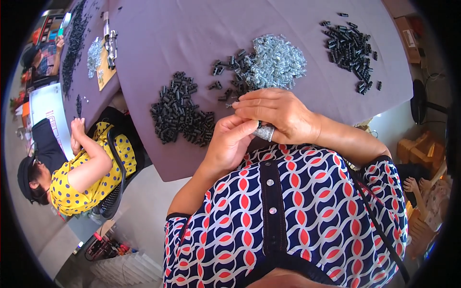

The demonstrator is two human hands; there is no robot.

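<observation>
My left hand (229, 139) and my right hand (278, 114) meet over the table's near edge, fingertips pressed together. A dark speck shows between them, too small and covered to name. A silvery grey wrap (264, 132) sits by the right thumb, seemingly around it. Just beyond the fingers rises a heap of small shiny silver coils, like springs (277, 62). Short black tubular pieces (240, 67) lie against its left side. A larger pile of black tubular pieces (177, 113) spreads left of my left hand. More black pieces (349, 53) are heaped at the far right.
A grey-purple cloth covers the table (168, 43). On the left, a person in a yellow dotted top (91, 173) sits at another table with black parts, a silver heap and a wooden board (106, 72). Another person sits farther back. Cardboard boxes (415, 149) stand at right.
</observation>
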